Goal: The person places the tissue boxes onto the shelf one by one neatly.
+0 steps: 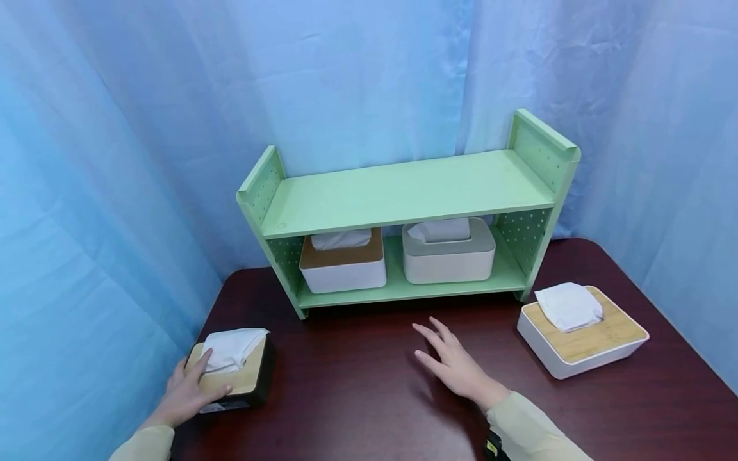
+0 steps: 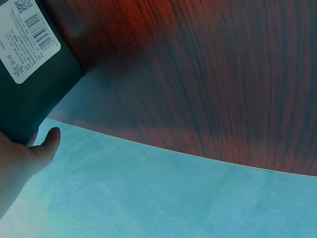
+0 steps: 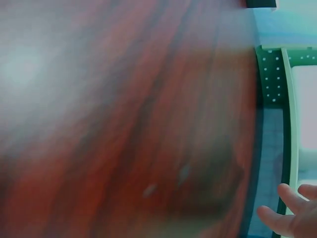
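Note:
My left hand [image 1: 187, 387] lies over the near left part of a black tissue box [image 1: 266, 374] with a light wooden lid. Its index finger reaches across the lid beside the white tissue [image 1: 232, 349], while the thumb lies near the front edge. The left wrist view shows the box's dark side with a barcode label [image 2: 29, 39], and part of my hand [image 2: 25, 158] at its edge. Over the middle of the table, my right hand [image 1: 455, 368] is spread and touches nothing. Its fingers [image 3: 292, 198] also appear at the right wrist view's lower right corner.
A green two-level shelf [image 1: 403, 192] stands at the back of the dark table [image 1: 346, 384]. Its lower level bears a brown-topped tissue box [image 1: 344, 276] and a grey-topped one [image 1: 450, 266]. At right sits a white tissue box [image 1: 617, 326] with a wooden lid. Blue curtains [image 1: 369, 77] surround the table.

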The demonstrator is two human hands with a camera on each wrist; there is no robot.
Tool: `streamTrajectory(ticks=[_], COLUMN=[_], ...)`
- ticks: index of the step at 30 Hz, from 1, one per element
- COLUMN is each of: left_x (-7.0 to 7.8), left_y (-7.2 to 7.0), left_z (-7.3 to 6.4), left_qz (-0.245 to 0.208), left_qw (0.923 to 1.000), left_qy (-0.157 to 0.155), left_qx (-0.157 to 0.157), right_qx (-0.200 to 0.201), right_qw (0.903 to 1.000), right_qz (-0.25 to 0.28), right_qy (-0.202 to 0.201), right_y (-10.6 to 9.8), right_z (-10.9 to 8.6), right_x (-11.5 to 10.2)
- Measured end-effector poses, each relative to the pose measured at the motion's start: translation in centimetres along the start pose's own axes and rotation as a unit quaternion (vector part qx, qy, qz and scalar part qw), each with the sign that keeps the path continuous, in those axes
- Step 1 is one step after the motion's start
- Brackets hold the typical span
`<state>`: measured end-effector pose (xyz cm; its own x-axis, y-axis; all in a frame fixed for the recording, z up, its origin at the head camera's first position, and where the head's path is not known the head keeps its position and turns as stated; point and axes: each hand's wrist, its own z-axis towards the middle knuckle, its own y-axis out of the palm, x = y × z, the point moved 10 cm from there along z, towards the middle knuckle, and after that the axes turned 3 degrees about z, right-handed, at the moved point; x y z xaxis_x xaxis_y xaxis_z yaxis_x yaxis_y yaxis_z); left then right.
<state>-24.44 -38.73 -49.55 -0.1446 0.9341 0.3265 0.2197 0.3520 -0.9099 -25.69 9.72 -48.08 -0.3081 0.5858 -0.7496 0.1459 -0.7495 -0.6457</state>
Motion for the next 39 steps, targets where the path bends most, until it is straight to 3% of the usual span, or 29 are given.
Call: streamTrajectory(ticks=[10, 24, 39], left_x=[0.2, 2.1, 7.0], left_y=[0.4, 1.0, 2.6], left_z=[0.0, -0.1, -1.0], left_qz=[-0.009, -0.011, -0.011], left_qw=[0.9999, 0.9997, 0.9983], left_qy=[-0.006, -0.015, 0.004], left_qx=[0.001, 0.016, 0.057], right_qx=[-0.038, -0.068, -0.095], right_qw=[0.9986, 0.9947, 0.9914], right_qz=[0.036, 0.007, 0.013], right_qy=[0.003, -0.078, -0.089], right_y=[2.5, 5.1, 7.0], right_z=[2.6, 3.2, 2.7], right_x=[-2.6, -6.6, -7.5])
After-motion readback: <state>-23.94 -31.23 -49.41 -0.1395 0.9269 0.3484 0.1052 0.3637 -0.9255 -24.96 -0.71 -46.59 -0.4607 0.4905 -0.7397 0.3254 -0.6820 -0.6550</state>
